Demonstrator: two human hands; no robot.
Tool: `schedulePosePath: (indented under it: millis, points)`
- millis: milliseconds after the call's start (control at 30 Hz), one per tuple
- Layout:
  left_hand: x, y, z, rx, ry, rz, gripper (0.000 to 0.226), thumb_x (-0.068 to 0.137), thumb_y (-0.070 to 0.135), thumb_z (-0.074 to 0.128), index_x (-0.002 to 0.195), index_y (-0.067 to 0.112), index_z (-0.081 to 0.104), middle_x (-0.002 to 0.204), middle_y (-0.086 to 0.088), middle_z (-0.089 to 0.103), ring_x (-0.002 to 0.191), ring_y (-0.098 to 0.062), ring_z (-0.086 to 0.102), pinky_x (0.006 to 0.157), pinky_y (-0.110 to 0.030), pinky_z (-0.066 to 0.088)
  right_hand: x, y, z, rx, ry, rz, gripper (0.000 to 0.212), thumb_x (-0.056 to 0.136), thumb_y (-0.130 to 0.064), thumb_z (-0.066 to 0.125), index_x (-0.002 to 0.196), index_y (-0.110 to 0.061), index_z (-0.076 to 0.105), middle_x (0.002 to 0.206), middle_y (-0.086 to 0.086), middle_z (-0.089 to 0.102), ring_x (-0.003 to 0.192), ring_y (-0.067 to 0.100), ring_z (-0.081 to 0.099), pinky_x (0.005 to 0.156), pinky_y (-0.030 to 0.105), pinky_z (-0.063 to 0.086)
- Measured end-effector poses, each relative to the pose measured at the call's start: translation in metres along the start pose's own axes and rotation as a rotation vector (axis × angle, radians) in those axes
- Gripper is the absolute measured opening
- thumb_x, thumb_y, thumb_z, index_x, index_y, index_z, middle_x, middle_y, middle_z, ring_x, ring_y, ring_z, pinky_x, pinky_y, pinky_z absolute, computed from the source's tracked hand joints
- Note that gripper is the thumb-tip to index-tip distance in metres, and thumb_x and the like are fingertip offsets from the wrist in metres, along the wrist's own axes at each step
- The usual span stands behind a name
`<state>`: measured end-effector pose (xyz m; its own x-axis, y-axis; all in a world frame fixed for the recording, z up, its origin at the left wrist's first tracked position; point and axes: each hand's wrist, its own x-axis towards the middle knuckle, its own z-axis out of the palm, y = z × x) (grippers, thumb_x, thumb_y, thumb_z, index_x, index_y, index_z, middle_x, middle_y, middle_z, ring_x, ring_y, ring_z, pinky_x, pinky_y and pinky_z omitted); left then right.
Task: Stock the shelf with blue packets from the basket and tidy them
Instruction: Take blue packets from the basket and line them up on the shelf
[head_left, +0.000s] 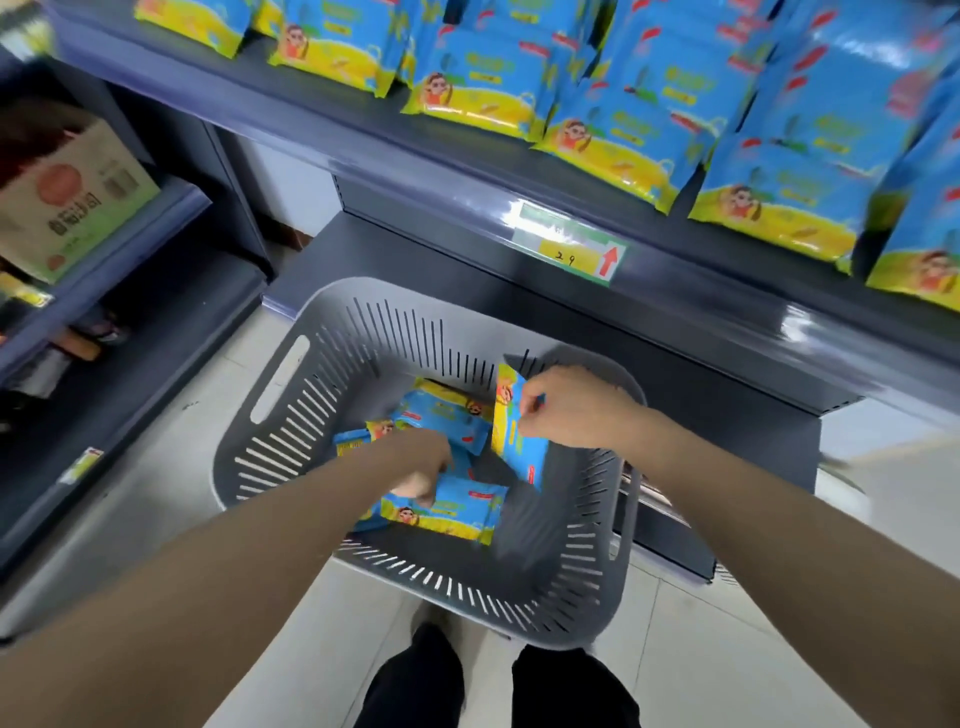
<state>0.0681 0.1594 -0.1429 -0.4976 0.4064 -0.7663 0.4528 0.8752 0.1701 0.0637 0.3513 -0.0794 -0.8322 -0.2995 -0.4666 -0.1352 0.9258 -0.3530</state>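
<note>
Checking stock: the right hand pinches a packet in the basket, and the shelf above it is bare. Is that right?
Not quite: the shelf is not bare. The head view shows blue packets lined along it. The right hand does pinch a packet in the basket.

Cardboard box (70, 195), yellow price tag (570, 244)

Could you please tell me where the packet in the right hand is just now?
In the head view, the right hand pinches the upright packet inside the grey basket, toward its far right, beside the flat packets.
</note>
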Motion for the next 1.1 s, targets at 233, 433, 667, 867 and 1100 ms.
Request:
schedulePosePath:
  millis: [233, 433, 667, 867, 1100]
  points:
    - [-0.072, -0.010, -0.088, -0.034, 0.245, -0.023, 0.040, 0.070, 0.022, 0.073, 0.107, 0.009, 0.065, 0.106, -0.011, 0.063, 0.096, -0.027, 0.058, 0.072, -0.027, 0.044, -0.039, -0.032, -0.080, 0.172, 0.184, -0.126, 0.046, 0.076, -0.001, 0.053, 0.115, -0.027, 0.052, 0.100, -0.006, 0.054, 0.082, 0.016, 0.050, 0.059, 0.025, 0.034]
    - [-0.132, 0.018, -0.173, 0.005, 0.416, 0.034, 0.031, 0.070, 0.026, 0.074, 0.093, 0.007, 0.066, 0.092, -0.011, 0.064, 0.085, -0.027, 0.058, 0.069, -0.031, 0.043, -0.091, -0.033, -0.168, 0.112, 0.460, -0.041, 0.093, 0.078, -0.007, 0.060, 0.147, -0.031, 0.001, 0.064, 0.005, 0.047, 0.054, 0.021, 0.051, 0.041, 0.024, 0.036]
    - [-0.164, 0.113, -0.248, -0.049, 0.719, 0.295, 0.018, 0.071, 0.022, 0.073, 0.070, 0.016, 0.056, 0.067, 0.001, 0.052, 0.064, -0.017, 0.048, 0.058, -0.029, 0.037, -0.173, 0.018, -0.252, -0.057, 0.647, 0.091, 0.007, 0.087, -0.010, 0.052, 0.092, -0.007, 0.053, 0.091, 0.012, 0.056, 0.089, 0.031, 0.053, 0.063, 0.026, 0.033]
    - [-0.141, 0.215, -0.285, -0.149, 0.877, 0.575, 0.022, 0.076, 0.018, 0.073, 0.070, 0.018, 0.052, 0.061, 0.006, 0.044, 0.060, -0.016, 0.042, 0.057, -0.030, 0.035, -0.236, 0.128, -0.285, -0.034, 0.728, 0.398, 0.025, 0.095, -0.014, 0.038, 0.119, -0.007, 0.033, 0.094, 0.019, 0.051, 0.077, 0.031, 0.049, 0.065, 0.033, 0.038]
    - [-0.084, 0.321, -0.323, -0.134, 0.855, 0.614, 0.016, 0.078, 0.019, 0.071, 0.083, 0.010, 0.059, 0.078, -0.009, 0.059, 0.068, -0.022, 0.051, 0.061, -0.032, 0.042, -0.268, 0.287, -0.304, 0.266, 0.859, 0.587, 0.051, 0.090, -0.018, 0.057, 0.135, -0.014, 0.036, 0.125, 0.013, 0.052, 0.092, 0.029, 0.055, 0.072, 0.031, 0.045]
